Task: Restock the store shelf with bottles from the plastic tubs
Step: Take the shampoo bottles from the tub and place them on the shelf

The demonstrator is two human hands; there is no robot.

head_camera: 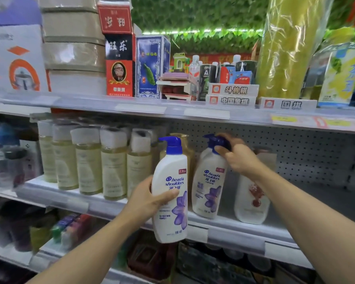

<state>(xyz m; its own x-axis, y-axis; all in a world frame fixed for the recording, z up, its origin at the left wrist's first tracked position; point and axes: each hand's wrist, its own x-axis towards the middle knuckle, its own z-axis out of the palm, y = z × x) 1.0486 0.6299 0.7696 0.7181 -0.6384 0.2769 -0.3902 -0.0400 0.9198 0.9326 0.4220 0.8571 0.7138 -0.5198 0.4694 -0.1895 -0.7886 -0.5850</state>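
Okay, going from the left I see a row of pale yellow bottles (pixel 90 160) on the middle shelf (pixel 223 226), then my left hand (pixel 148 199) wrapped round the body of a white pump bottle (pixel 170 193), thumb across its front, holding it upright just in front of the shelf edge. Right of that, my right hand (pixel 234 154) curls its fingers over the blue pump head of a second white pump bottle (pixel 208 181), which is tilted and standing on the shelf, with a red-flower bottle (pixel 252 201) beside it.

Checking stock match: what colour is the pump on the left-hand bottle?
Blue pump, clearest in the head view.
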